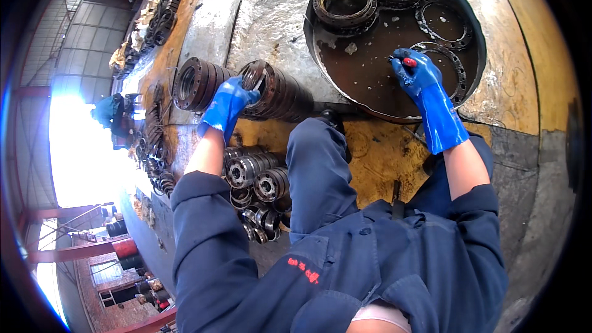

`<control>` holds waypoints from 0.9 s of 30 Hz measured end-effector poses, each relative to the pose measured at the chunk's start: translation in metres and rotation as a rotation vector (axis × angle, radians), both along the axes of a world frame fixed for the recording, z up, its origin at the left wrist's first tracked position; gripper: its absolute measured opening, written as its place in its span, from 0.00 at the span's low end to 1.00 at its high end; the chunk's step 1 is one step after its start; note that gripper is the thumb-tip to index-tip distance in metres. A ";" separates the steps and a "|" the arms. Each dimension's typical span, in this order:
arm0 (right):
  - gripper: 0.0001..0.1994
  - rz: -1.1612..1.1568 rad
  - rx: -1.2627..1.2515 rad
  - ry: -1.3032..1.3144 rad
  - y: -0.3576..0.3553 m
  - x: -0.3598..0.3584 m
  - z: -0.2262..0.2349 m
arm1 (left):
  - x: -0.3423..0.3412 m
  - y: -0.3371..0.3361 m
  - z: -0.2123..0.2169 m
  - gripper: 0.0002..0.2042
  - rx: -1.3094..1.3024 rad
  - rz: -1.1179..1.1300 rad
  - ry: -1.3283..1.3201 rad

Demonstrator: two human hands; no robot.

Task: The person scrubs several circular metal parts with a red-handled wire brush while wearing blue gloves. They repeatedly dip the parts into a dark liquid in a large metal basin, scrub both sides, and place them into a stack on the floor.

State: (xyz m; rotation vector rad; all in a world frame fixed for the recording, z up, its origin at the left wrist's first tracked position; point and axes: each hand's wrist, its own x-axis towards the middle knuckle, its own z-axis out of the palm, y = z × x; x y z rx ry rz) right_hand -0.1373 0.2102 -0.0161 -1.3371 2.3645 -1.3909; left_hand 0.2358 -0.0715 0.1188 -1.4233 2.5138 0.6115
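Note:
My left hand [226, 110], in a blue rubber glove, grips the rim of the front flanged metal ring [254, 79] of a row lying on its side. A second row of flanged rings [196, 85] lies just to its left. My right hand [420, 77], gloved alike, is closed round a red-handled tool [409, 62] over a large round pan [316, 65]. Its working end is mostly hidden by the glove. Below that hand a thin flat ring [457, 74] lies partly in the pan's dark liquid.
Thicker rings [345, 3] stand in the pan's far part, and another flat ring [459, 34] lies at its right. Smaller bearing-like parts [253, 169] are piled beside my left leg. Several chain-like metal parts [172, 6] lie far left. A person [111, 114] stands further off.

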 end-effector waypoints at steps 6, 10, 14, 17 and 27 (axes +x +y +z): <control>0.12 0.034 0.057 -0.139 -0.002 0.005 -0.002 | 0.017 0.040 -0.039 0.21 -0.330 -0.008 -0.080; 0.12 0.056 0.065 -0.089 -0.006 0.011 -0.002 | 0.024 0.052 -0.071 0.20 -0.469 -0.025 -0.277; 0.12 0.047 0.068 -0.066 -0.003 0.014 -0.006 | 0.030 0.049 -0.086 0.22 -0.556 -0.135 -0.324; 0.12 0.072 0.079 -0.055 -0.001 0.015 -0.003 | 0.041 0.036 -0.099 0.24 -0.610 -0.203 -0.191; 0.12 0.099 0.167 0.014 -0.006 0.024 -0.001 | 0.053 -0.001 -0.110 0.29 -0.595 -0.245 -0.175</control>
